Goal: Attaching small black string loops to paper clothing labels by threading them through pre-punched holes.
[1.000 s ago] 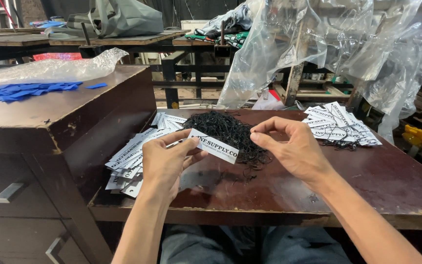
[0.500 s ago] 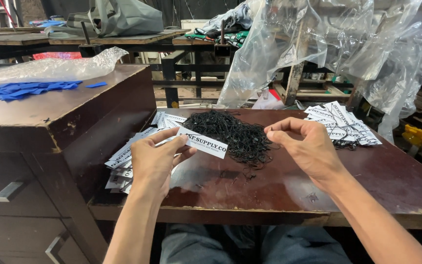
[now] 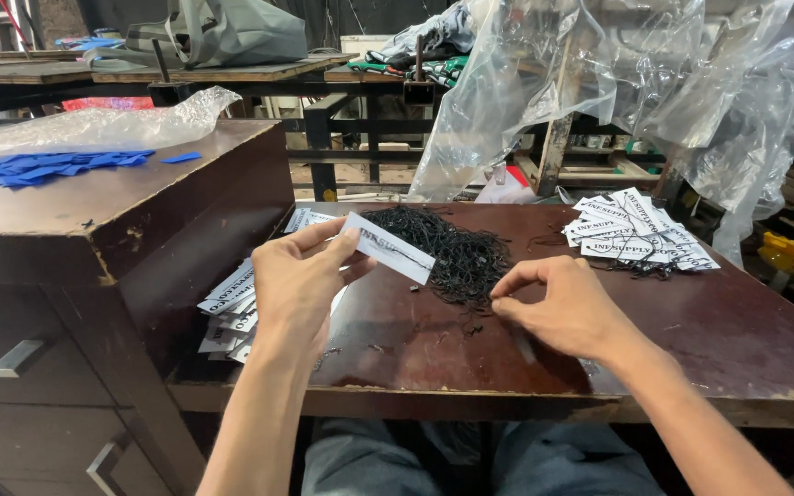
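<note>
Head view: left hand (image 3: 298,280) is holding a white paper tag (image 3: 389,247) pinched between thumb and fingers, tag lifted clear of the table and pointing right toward the string pile. Right hand (image 3: 566,308) is resting low on the dark brown table (image 3: 737,340), thumb and forefinger pinching together at the near edge of the pile of black strings (image 3: 448,246); can't tell whether a string is actually sitting between the fingertips, too thin to see. A few loose black bits are lying on the table just beside that hand.

A stack of unstrung white tags (image 3: 232,308) is lying under and left of the left hand, against the wooden cabinet (image 3: 94,230). A second heap of white tags with strings (image 3: 631,234) is sitting at the far right of the table, well apart from both hands. Blue pieces (image 3: 39,168) are lying on top of the cabinet, with crumpled clear plastic (image 3: 94,124) behind them. Big clear plastic sheeting (image 3: 654,92) is hanging behind the table.
</note>
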